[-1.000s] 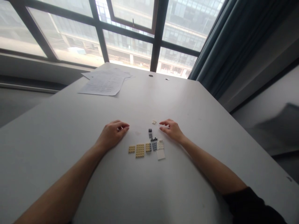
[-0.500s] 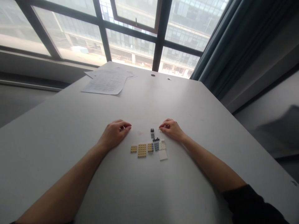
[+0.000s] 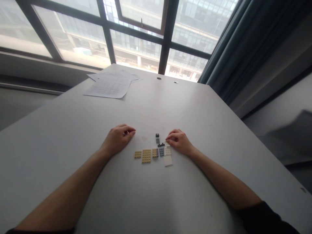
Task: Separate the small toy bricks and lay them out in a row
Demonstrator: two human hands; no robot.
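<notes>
A row of small flat bricks lies on the white table (image 3: 151, 201) between my hands: a small tan plate (image 3: 137, 154), a larger tan plate (image 3: 146, 156), a tan-and-grey piece (image 3: 155, 152), a grey-blue plate (image 3: 161, 151), a white studded plate (image 3: 167, 151) and a smooth white tile (image 3: 168, 160). A dark grey piece (image 3: 157, 138) stands just behind the row. My left hand (image 3: 118, 138) rests on the table left of the bricks, its fingers curled in. My right hand (image 3: 179, 142) has its fingertips pinched together just above the white studded plate; what they hold is too small to see.
Several printed paper sheets (image 3: 109, 86) lie at the far left of the table. Two small dark holes (image 3: 159, 78) mark the far edge below the window. A dark curtain (image 3: 241, 52) hangs to the right, and the table's right edge drops off beside it.
A small white piece that lay behind the bricks is gone from the table. My right hand reached it, closed, and drew back and down to the white studded plate. The left hand stayed.
</notes>
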